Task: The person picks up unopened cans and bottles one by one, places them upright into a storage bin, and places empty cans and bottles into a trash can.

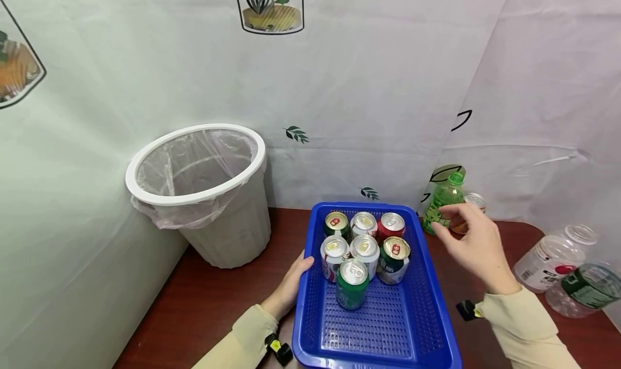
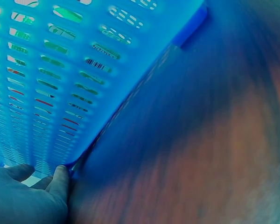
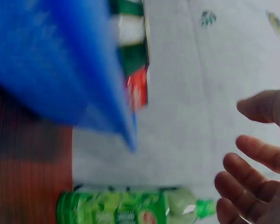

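A blue plastic basket (image 1: 432, 304) holds several drink cans, with a green can (image 1: 351, 291) standing in front of the others. At the basket's left side, my left hand (image 1: 289, 283) grips the edge, thumb at the rim; the left wrist view shows the fingers against the perforated wall. My right hand (image 1: 473, 242) is raised to the right of the basket, its fingers loosely bent and nothing between them. Behind it stands a green plastic bottle (image 1: 443, 199), with another can (image 1: 475, 199) beside the bottle, partly hidden by the hand.
Left of the basket stands a white-rimmed waste bin (image 1: 228, 234) with a clear liner. Two clear plastic bottles, one with a red mark (image 1: 550, 264) and one with a green label (image 1: 589, 285), are at the table's right. A pale cloth wall (image 1: 364, 89) rises behind the brown table (image 1: 218, 299).
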{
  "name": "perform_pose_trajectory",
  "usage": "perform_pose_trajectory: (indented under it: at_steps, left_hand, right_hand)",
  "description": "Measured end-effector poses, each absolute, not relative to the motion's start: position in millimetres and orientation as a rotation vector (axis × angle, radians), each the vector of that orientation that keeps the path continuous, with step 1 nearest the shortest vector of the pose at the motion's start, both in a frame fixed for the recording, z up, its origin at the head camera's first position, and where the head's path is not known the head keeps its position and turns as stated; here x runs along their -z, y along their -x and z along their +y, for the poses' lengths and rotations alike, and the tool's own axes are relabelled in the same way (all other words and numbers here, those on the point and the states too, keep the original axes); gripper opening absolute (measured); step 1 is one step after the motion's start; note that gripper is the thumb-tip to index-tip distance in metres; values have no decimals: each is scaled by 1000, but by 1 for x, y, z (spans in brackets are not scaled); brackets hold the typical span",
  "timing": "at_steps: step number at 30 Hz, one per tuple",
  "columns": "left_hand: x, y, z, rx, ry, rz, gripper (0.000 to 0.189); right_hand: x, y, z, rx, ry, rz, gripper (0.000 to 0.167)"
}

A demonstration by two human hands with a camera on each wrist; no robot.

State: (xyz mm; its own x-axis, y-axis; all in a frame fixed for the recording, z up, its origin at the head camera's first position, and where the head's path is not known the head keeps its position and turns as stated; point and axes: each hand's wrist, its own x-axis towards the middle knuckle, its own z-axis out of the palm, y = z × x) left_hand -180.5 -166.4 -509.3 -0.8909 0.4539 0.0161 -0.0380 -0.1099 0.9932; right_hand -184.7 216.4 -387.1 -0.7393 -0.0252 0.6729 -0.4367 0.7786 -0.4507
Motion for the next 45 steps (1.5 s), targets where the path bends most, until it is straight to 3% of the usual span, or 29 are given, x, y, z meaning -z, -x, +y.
perform_pose_trajectory:
  at_steps: [6,17,26,45]
  left_hand:
    - [511,180,-167,-2080,-450,1825,64]
    - [512,178,-166,-2072,-449,1831,64]
    - [511,179,-165,-2070,-466,1843,64]
    - [508,179,-165,-2088,-472,1822,63]
  right_hand:
    - [401,200,243,-778,-137,-2333,26]
    - [424,229,282,-660,63,-2465,45]
    - [426,252,309,-608,25,-2630,64]
    - [439,272,322,-571,-87,-2725,74]
